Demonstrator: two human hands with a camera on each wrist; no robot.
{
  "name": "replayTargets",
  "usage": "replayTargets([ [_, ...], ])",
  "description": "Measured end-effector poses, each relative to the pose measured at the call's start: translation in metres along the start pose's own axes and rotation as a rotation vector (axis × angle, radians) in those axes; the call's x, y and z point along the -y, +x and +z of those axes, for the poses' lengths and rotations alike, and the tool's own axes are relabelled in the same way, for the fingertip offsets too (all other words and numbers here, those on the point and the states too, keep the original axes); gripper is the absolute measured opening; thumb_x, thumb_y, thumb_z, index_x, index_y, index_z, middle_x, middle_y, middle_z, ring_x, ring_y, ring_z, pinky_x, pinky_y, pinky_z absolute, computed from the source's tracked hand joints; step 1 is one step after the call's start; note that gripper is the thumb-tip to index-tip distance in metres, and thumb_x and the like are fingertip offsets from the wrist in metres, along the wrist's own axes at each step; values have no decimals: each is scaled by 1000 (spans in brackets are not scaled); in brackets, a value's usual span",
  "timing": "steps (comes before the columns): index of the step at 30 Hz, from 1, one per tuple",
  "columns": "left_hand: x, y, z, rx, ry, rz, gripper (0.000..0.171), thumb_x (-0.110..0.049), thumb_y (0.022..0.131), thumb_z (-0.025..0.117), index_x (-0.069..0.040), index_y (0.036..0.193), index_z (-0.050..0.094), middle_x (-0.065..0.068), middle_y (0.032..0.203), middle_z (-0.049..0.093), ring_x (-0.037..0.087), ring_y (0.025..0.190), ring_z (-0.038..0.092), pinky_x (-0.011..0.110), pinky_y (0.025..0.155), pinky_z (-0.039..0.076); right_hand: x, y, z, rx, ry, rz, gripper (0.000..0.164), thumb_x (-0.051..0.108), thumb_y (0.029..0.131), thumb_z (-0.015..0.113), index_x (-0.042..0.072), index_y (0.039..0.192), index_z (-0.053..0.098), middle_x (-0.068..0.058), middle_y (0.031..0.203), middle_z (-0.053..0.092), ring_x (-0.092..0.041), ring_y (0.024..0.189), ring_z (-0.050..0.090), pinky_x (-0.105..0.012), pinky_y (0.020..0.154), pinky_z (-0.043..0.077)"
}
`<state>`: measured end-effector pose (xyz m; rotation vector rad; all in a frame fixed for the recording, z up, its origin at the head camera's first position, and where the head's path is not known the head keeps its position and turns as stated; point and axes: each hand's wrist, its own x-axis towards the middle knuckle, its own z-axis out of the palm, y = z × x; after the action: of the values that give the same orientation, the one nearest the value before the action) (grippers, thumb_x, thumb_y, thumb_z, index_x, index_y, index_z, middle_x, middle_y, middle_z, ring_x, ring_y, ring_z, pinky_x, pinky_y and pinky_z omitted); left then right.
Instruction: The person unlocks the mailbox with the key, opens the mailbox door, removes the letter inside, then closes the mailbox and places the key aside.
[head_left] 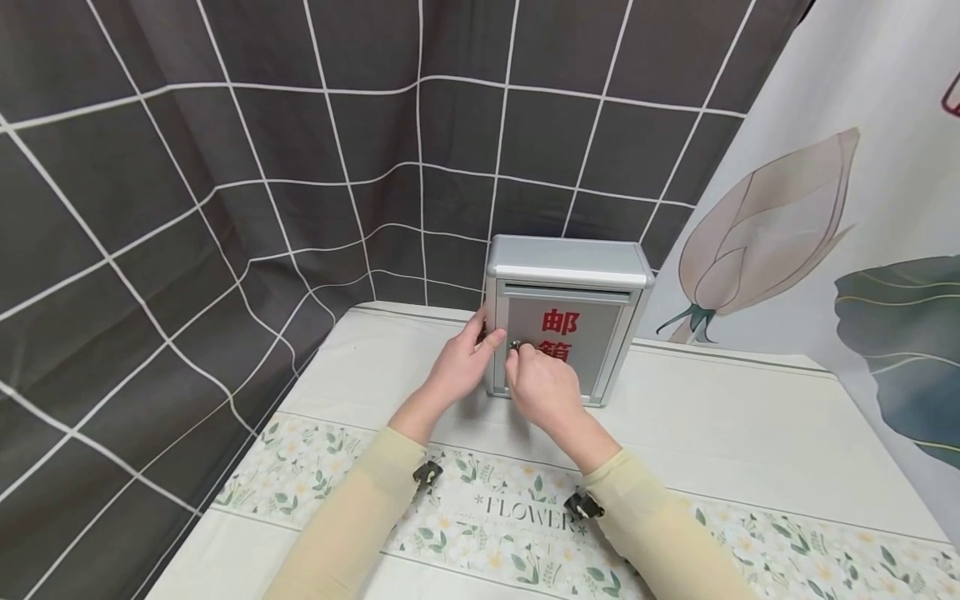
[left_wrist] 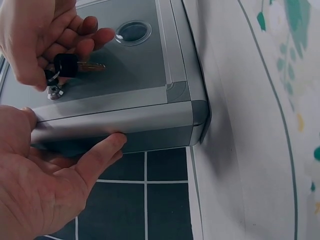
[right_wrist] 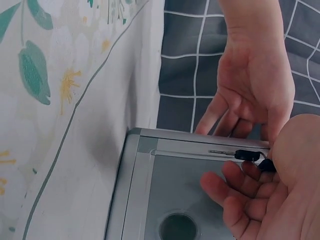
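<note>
A grey metal mailbox with red characters on its front stands upright on the table. My left hand grips its left edge, thumb toward the front and fingers along the side. At the front, my right hand pinches the black head of a key right at the lock. A second key with a black head hangs from the same ring, its metal blade pointing away from the fingers. The lower characters are partly covered by the right hand. A round window shows low on the door.
A white tablecloth with a floral band lies under the mailbox. Behind hangs a dark curtain with white grid lines, close to the mailbox's back. To the right is a pale curtain with a flower print. Small black devices sit on both wrists.
</note>
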<state>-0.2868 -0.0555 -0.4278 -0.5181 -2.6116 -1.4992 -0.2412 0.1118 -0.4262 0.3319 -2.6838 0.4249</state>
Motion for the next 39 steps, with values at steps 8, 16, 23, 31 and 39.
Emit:
replayTargets([
  [8, 4, 0, -3, 4, -8, -19, 69, -58, 119, 39, -23, 178, 31, 14, 166, 56, 39, 138, 66, 57, 117, 54, -1, -3, -2, 15, 22, 5, 38, 26, 116, 49, 2, 92, 65, -10, 68, 59, -36, 58, 63, -53, 50, 54],
  [16, 8, 0, -2, 8, -88, -18, 69, -59, 119, 34, -22, 178, 31, 13, 171, 49, 36, 123, 76, 43, 97, 67, -10, -7, 7, -16, 55, -32, 38, 29, 115, 44, 9, 86, 58, -7, 69, 56, -35, 59, 62, -61, 55, 56],
  [23, 8, 1, -1, -1, -74, -13, 69, -59, 119, 34, -23, 178, 32, 15, 170, 51, 36, 120, 77, 45, 96, 67, -9, -16, -8, 47, 94, -58, 36, 26, 117, 47, 12, 83, 52, -5, 71, 53, -30, 59, 55, -52, 55, 53],
  [31, 6, -1, -1, -12, -72, -1, 67, -55, 120, 36, -21, 177, 33, 17, 169, 51, 38, 121, 77, 46, 97, 67, -18, -27, -15, 63, 138, -144, 33, 23, 117, 49, 15, 85, 52, 0, 71, 51, -26, 62, 55, -50, 59, 54],
  [39, 6, 0, -2, -11, -79, 2, 67, -54, 120, 37, -17, 177, 34, 20, 167, 53, 39, 118, 78, 47, 96, 67, -28, -40, -23, 84, 201, -206, 33, 20, 117, 52, 18, 84, 50, 5, 70, 44, -17, 61, 45, -39, 57, 46],
])
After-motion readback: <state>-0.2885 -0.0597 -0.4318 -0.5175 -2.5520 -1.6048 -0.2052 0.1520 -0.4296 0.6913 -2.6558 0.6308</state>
